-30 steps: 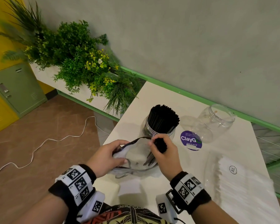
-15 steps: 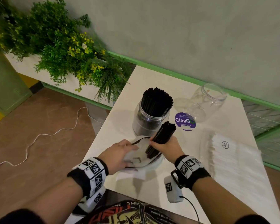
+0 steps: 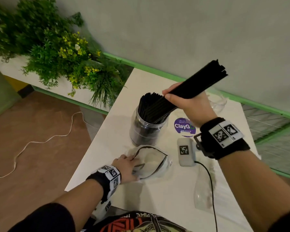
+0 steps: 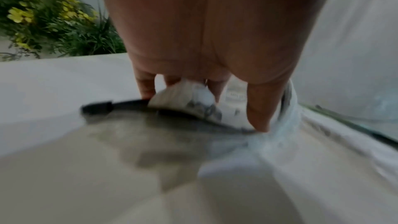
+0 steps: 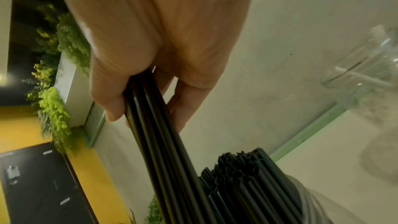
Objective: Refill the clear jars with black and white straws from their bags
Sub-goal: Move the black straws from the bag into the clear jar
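My right hand grips a bundle of black straws slanted above the table. The bundle's lower ends reach the mouth of the clear jar, which is packed with black straws. In the right wrist view my fingers wrap the bundle just above the jar's straws. My left hand pinches the rim of the clear zip bag lying in front of the jar. The left wrist view shows the left hand on the bag's black zip strip. An empty clear jar is partly hidden behind my right hand.
A purple ClayGo sticker sits on the white table right of the jar. A clear bag of white straws lies at the right under my forearm. A planter of greenery borders the table's left; the wall runs behind.
My right hand has pulled the bundle of black straws out of the bag and raised it to the jar's mouth. The left hand stays on the bag, which has sunk onto the table.
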The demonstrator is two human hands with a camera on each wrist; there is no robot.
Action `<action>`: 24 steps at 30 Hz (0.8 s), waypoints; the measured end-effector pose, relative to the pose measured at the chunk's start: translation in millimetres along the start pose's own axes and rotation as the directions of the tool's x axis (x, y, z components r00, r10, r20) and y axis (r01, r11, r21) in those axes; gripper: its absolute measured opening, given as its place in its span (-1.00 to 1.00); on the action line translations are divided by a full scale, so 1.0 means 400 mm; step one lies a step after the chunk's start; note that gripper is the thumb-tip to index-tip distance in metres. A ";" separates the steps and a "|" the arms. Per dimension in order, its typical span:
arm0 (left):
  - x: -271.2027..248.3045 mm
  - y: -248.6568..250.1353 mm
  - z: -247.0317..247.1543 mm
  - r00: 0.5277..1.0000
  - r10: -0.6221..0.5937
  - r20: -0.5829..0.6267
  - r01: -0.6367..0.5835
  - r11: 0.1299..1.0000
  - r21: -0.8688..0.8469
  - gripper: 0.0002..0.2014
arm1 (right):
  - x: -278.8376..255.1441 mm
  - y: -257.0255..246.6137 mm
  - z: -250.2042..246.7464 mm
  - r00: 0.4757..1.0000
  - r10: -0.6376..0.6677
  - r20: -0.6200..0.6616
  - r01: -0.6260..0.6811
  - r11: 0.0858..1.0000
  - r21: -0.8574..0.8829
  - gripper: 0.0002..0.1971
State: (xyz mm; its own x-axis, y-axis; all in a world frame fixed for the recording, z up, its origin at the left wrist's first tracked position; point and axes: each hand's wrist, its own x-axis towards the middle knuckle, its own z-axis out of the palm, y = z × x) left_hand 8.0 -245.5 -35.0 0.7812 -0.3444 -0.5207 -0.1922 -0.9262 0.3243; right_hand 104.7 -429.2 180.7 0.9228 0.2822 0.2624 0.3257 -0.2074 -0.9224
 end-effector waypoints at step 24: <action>0.051 0.016 -0.321 0.778 -0.177 -0.603 -0.229 0.814 -0.534 -0.11 | 0.046 0.157 0.057 0.995 -0.097 -0.035 0.085 0.964 -0.252 -0.34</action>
State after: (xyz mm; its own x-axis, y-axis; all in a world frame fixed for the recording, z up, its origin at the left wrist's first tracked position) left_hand 98.8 -238.8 57.9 0.9998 -0.0116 0.0140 -0.0181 -0.5931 0.8050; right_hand 137.5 -415.6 121.2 0.8935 0.2681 0.3603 0.4443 -0.4118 -0.7956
